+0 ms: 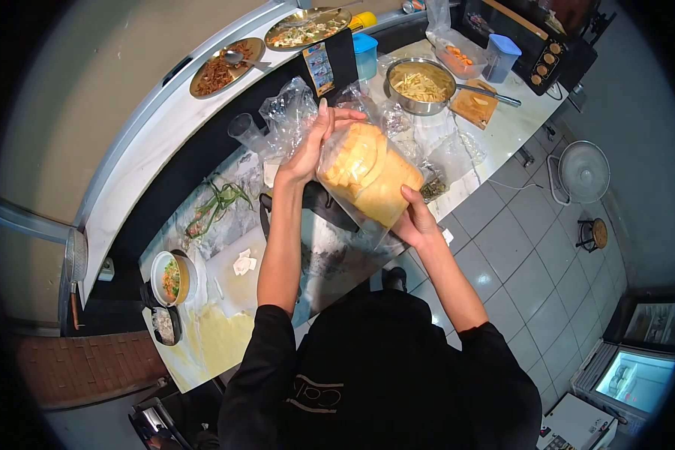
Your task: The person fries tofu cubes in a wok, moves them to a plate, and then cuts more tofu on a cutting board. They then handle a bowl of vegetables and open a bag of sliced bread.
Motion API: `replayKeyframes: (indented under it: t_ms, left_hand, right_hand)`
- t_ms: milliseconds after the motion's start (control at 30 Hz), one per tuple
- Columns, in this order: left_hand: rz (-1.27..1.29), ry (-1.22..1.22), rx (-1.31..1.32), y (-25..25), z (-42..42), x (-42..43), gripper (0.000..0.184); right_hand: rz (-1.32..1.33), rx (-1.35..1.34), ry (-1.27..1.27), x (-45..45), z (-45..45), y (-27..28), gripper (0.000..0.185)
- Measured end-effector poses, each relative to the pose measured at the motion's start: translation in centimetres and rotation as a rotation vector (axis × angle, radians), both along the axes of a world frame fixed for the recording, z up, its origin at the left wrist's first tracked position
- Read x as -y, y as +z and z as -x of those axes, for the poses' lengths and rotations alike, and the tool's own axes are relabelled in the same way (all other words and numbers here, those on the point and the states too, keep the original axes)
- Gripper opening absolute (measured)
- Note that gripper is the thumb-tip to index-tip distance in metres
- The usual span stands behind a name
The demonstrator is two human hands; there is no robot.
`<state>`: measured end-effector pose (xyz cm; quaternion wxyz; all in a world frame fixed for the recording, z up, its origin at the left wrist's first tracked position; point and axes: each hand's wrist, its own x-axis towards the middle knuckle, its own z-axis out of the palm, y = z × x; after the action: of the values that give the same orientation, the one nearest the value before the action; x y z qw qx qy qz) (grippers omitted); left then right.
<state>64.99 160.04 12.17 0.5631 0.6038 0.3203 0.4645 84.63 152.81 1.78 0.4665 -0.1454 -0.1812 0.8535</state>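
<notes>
A loaf of sliced bread (367, 176) in a clear plastic bag is held up in front of me, tilted, above the counter. My left hand (313, 146) grips it at the upper left, thumb pointing up and fingers reaching along the bag's far side. At the lower right corner my right hand (416, 219) holds the loaf, its thumb pressed on the front and the other fingers hidden beneath. Behind the left hand lies a crumpled clear plastic bag (286, 109). Below the loaf, a dark item (326, 210) on the counter is partly covered.
On the counter are a pan of pale cut strips (420, 86), a wooden board (475, 105), green leaves (221, 202), a white cutting board (232, 277) and a bowl of chopped vegetables (170, 279). Two food plates stand on the raised ledge (154, 124). A fan (583, 172) stands on the tiled floor.
</notes>
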Motion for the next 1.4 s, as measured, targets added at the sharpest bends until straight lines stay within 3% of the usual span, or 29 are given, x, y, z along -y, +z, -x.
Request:
replayKeyframes:
  t_ms: [67,133,167,233,267,300,367,400,433,500,533,667,833,1033,1100,1133,1167,1233,1267,1300,1333,1400]
  left_hand:
    - [0.041,0.008,-0.011,0.0,0.0,0.1,0.056]
    - [0.087,0.015,-0.022,-0.9,0.5,-0.1,0.054]
    - [0.183,0.116,-0.116,-2.4,1.5,-0.7,0.056]
    - [0.283,0.212,-0.212,-3.6,1.7,-0.7,0.063]
    - [0.258,0.328,-0.167,-3.9,1.2,-0.3,0.061]
    - [0.233,0.444,-0.124,-4.3,1.0,-0.1,0.059]
    - [0.210,0.433,-0.068,-6.0,2.3,-1.1,0.055]
    - [0.157,0.407,-0.180,-6.2,2.8,-0.8,0.055]
    - [0.104,0.381,-0.292,-6.5,3.3,-0.5,0.057]
    - [0.043,0.407,-0.378,-7.8,4.5,-0.2,0.061]
    - [-0.060,0.378,-0.408,-8.4,5.2,-0.1,0.060]
    - [-0.260,0.299,-0.383,-10.3,6.7,-0.4,0.045]
    - [-0.323,0.202,-0.320,-11.1,7.3,-0.8,0.026]
    - [-0.198,0.338,-0.373,-15.8,9.2,-4.0,0.050]
    - [-0.079,0.167,-0.257,-13.4,6.2,-3.0,0.050]
    - [-0.023,0.082,-0.200,-12.2,4.7,-2.4,0.050]
    - [-0.013,0.000,-0.093,-11.1,3.3,-1.4,0.052]
    - [0.023,-0.007,-0.281,-10.1,1.4,-0.6,0.051]
    - [0.026,-0.023,-0.283,-10.3,1.0,-0.8,0.051]
    - [-0.010,-0.119,-0.248,-10.7,0.7,-1.0,0.034]
    - [-0.048,-0.212,-0.212,-10.9,0.3,-1.3,0.029]
    - [-0.022,-0.168,-0.222,-10.2,-1.4,-0.7,0.035]
  right_hand:
    - [0.008,0.006,-0.032,0.0,0.0,0.0,0.082]
    - [-0.285,0.468,-0.269,-0.1,-0.1,-0.1,0.085]
    - [-0.282,0.468,-0.267,0.0,-0.1,0.0,0.085]
    - [-0.909,1.066,-0.682,0.0,-0.2,0.4,0.083]
    - [-1.136,1.163,-0.809,-0.7,-0.5,-0.6,0.076]
    - [-1.129,1.165,-0.809,-0.6,-0.9,-1.7,0.076]
    - [-1.306,1.296,-0.588,-0.2,-1.3,-3.0,0.081]
    - [-1.192,1.295,-0.534,0.9,-1.4,-2.6,0.062]
    - [-1.188,1.297,-0.531,0.9,-2.0,-3.4,0.062]
    - [-1.094,1.431,-0.431,0.8,-3.8,-5.3,0.042]
    - [-0.936,1.373,-0.450,0.7,-4.4,-5.7,0.022]
    - [-0.712,1.560,-0.283,0.4,-5.3,-9.1,0.010]
    - [-0.862,1.617,-0.312,0.4,-3.5,-10.5,0.016]
    - [-0.997,1.824,-0.254,-0.2,-2.3,-12.4,0.012]
    - [-1.011,1.800,-0.256,-0.5,-2.6,-12.4,0.008]
    - [-0.879,1.675,-0.283,-1.2,-3.0,-12.0,0.006]
    - [-0.702,1.399,-0.356,-2.1,-3.5,-11.3,0.009]
    - [-0.490,1.331,-0.256,-3.5,-4.3,-4.7,0.008]
    - [-0.551,1.296,-0.313,-4.3,-4.3,-2.9,0.008]
    - [-0.613,1.260,-0.372,-5.2,-4.0,-1.5,0.009]
    - [-0.605,1.264,-0.382,-5.9,-3.7,0.1,0.009]
    - [-0.768,1.366,-0.401,-7.2,-2.7,2.1,0.008]
